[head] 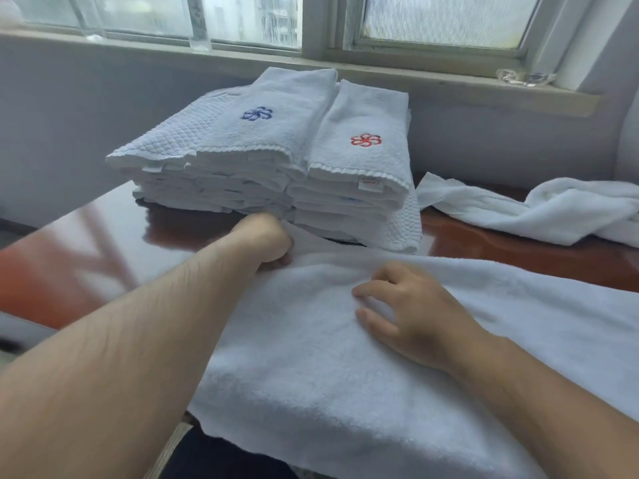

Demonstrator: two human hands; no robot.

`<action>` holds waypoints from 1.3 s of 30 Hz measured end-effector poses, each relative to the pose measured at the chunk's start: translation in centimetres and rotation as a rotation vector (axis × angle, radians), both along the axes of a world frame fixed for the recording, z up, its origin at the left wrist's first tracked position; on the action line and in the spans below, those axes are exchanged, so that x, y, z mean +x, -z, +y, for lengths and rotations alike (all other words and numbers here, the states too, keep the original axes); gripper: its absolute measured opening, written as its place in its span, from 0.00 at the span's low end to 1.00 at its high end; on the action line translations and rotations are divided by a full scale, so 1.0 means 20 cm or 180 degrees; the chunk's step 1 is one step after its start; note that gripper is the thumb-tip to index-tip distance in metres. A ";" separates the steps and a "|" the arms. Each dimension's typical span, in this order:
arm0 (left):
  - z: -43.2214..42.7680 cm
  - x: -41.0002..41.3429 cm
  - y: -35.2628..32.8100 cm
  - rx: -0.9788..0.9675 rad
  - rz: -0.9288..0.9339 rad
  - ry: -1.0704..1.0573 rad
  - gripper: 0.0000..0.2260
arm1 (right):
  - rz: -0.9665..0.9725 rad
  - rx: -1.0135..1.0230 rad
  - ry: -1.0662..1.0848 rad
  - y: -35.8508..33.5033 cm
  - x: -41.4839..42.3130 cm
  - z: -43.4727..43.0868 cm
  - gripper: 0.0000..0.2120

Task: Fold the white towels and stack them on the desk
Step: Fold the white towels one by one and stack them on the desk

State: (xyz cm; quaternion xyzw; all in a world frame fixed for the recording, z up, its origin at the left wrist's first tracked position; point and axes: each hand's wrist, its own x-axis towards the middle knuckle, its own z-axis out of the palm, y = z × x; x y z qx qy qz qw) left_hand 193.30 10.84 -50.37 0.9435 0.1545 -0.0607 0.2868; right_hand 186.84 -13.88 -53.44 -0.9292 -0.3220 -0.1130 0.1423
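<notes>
Hands first: your left hand (263,240) is balled into a fist at the far edge of the plain white terry towel (311,375). The cloth bunches at its knuckles, so it grips that edge, though the fingers themselves are hidden and blurred. Your right hand (411,305) lies on top of the same towel, nearer to you, with fingers bent and slightly spread and their tips pressing into the pile; it holds nothing. The towel is spread across the near part of the glossy red-brown wooden worktop (86,243) and hangs over its front edge towards you. Just beyond your left hand, right against the towel's far edge, stands the stack of folded white towels (242,188), two piles side by side. The left pile's top towel bears a blue embroidered flower (257,113), the right pile's a red embroidered flower (366,140). Just to the right of the stack, a crumpled white towel (553,212) lies unfolded on the worktop. Behind it all runs a pale window sill (449,81).
</notes>
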 end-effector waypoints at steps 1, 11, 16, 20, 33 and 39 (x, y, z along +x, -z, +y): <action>0.01 0.00 0.01 -0.0227 -0.0139 -0.0027 0.16 | 0.0147 0.0038 0.0044 0.02 -0.01 0.02 0.16; 0.06 -0.10 -0.03 -0.2441 -0.1983 0.0031 0.06 | 0.0560 -0.0711 0.0020 0.05 0.05 0.06 0.27; 0.04 -0.25 -0.08 -0.2829 -0.2559 0.0742 0.06 | 0.0569 -0.0706 -0.0102 0.00 0.16 0.08 0.24; 0.09 -0.36 0.05 -0.3326 -0.2464 0.0341 0.05 | -0.0631 -0.0536 0.0071 -0.05 0.15 0.10 0.11; 0.30 -0.36 0.13 -0.4422 -0.2065 0.0527 0.07 | 0.0843 -0.0804 0.0464 0.05 -0.04 0.06 0.39; 0.34 -0.47 0.10 -0.1696 -0.1778 0.0329 0.04 | 0.1054 -0.0677 0.0739 0.04 0.00 0.09 0.34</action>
